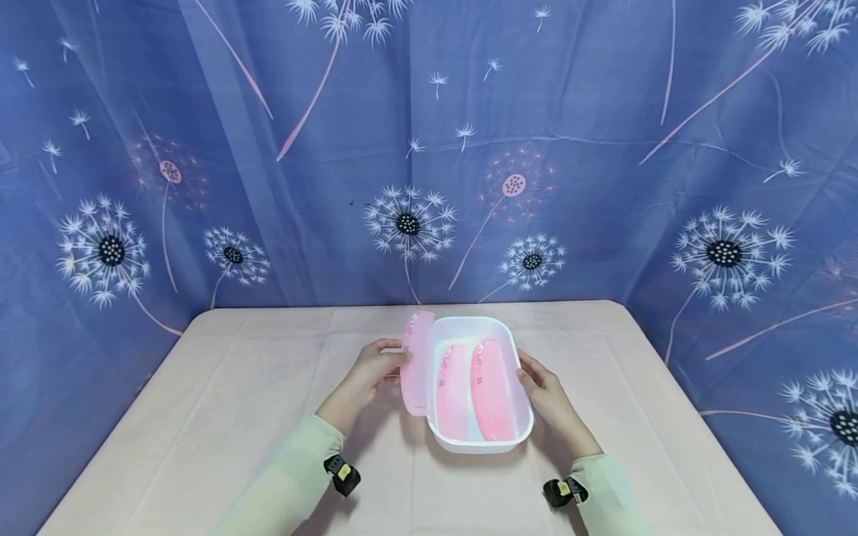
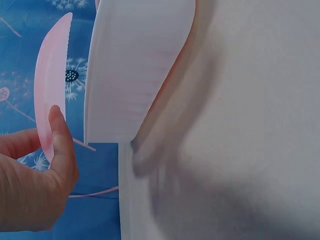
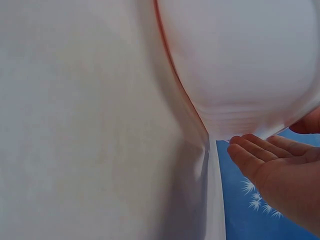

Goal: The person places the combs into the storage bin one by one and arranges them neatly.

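Note:
My left hand (image 1: pixel 367 370) pinches a translucent pink comb (image 1: pixel 418 365) between thumb and fingers. The comb stands on edge just beyond the left rim of a white plastic box (image 1: pixel 479 447), its printed marks toward the top. Two more pink combs lie side by side inside the box: a paler one (image 1: pixel 454 402) on the left and a deeper pink one (image 1: pixel 492 394) on the right. At the box's right wall, my right hand (image 1: pixel 551 394) holds the rim, thumb over the edge and fingers along the outside. The right wrist view shows those fingers nearly straight against the wall.
The box stands on a table with a pale pink cloth (image 1: pixel 268 387). Behind and on both sides hangs a blue curtain (image 1: pixel 322 223) printed with dandelions. Each wrist carries a small black camera, one at the left sleeve (image 1: pixel 281 476).

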### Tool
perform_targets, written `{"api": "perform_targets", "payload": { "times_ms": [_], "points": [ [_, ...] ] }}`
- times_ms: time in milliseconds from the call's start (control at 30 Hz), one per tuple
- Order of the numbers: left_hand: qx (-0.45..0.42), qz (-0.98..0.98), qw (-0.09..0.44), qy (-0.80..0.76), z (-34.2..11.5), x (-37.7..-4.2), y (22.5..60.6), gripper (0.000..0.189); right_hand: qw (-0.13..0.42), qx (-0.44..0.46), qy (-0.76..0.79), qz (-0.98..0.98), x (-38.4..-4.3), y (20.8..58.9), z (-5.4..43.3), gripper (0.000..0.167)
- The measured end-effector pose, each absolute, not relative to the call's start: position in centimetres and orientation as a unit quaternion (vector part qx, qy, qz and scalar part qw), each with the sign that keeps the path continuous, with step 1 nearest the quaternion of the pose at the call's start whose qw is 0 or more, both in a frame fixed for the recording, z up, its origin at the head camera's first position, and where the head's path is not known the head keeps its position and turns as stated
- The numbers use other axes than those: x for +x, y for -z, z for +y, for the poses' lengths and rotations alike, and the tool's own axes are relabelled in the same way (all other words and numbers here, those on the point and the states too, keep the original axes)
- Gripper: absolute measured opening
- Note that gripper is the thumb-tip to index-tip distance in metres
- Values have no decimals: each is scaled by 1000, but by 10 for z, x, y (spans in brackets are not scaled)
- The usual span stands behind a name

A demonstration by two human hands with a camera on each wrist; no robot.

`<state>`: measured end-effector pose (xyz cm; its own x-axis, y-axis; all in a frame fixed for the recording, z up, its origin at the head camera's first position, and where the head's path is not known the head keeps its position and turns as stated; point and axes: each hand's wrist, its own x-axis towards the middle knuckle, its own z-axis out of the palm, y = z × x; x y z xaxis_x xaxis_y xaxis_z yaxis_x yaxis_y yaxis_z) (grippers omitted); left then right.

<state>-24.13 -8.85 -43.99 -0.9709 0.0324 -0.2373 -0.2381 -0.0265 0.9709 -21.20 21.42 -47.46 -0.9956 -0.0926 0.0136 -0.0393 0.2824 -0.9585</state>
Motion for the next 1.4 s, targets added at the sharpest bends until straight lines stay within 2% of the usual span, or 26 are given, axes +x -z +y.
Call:
{"api": "perform_targets", "payload": {
  "times_ms": [1400],
  "points": [
    [-70, 687, 127, -712, -70, -237, 449, 34, 19, -32, 599, 800, -213, 477, 214, 47]
  ]
}}
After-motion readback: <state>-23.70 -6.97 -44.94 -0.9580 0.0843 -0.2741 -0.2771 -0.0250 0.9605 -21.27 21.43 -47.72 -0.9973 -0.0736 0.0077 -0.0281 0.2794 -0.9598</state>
